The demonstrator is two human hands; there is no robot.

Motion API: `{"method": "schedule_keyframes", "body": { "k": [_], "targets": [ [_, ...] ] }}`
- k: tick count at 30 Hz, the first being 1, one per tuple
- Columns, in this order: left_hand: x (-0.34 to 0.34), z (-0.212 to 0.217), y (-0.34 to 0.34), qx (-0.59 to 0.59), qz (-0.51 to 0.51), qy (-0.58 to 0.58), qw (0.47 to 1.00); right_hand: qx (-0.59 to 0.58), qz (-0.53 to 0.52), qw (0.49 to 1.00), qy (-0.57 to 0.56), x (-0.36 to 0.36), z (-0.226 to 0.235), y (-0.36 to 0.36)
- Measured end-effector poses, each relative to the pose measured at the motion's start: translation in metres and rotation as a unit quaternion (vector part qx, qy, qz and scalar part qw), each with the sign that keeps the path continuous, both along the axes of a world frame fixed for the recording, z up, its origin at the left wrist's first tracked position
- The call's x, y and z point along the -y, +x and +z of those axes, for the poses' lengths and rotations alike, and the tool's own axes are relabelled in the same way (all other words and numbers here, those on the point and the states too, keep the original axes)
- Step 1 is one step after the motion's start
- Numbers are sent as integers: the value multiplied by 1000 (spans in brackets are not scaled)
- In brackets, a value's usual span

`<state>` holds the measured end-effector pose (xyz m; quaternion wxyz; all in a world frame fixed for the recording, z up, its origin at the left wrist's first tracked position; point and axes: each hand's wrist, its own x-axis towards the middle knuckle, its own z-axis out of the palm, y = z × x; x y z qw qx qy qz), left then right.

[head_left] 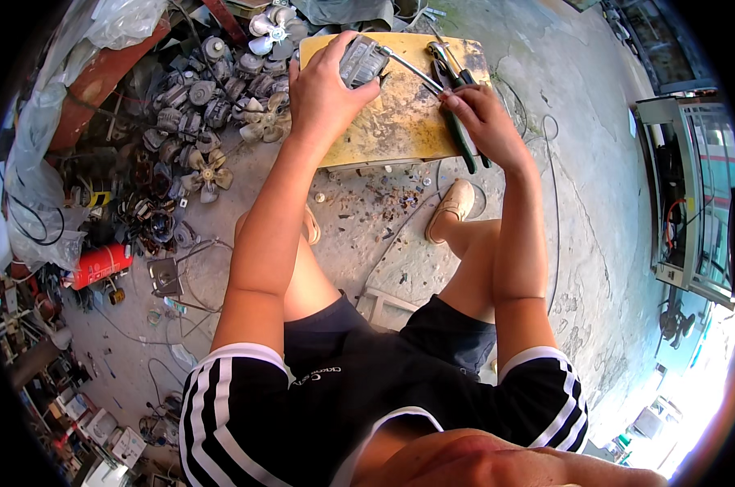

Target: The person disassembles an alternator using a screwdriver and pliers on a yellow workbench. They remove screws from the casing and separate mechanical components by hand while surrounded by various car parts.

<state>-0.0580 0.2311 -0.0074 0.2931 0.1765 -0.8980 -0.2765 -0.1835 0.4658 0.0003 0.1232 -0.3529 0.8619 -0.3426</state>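
Observation:
My left hand [327,91] is wrapped round a grey metal motor housing [362,63] on the far left part of a worn yellow board [416,122]. My right hand [489,122] grips the near end of a socket wrench [412,69] with a long shiny shaft. Its far end meets the right side of the motor housing; how it sits there is too small to tell. Pliers with dark green handles [462,144] lie just left of my right hand. Beyond them lies a screwdriver [440,36], partly covered by other tools.
Left of the board, several small motors [201,93] are heaped on the floor, among them fan blades [207,172]. A red box [101,265] stands nearer on the left. Small debris [392,207] and a thin cable [552,187] lie on the concrete. At right stands a glass-sided cabinet [692,195].

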Motion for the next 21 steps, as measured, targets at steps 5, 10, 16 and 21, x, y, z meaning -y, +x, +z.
{"method": "schedule_keyframes", "body": {
  "k": [5,10,16,21],
  "targets": [
    [0,-1,2,-9,6,-14,1000,9,-49,999,-20,9,11,12],
    [-1,0,1,-8,6,-17,1000,37,0,999,0,4,6,4],
    [0,1,2,2,-4,-8,1000,-13,-51,999,-2,9,20,17],
    [0,0,1,-3,-1,-1,1000,24,-4,999,-21,4,9,11]
  ]
}}
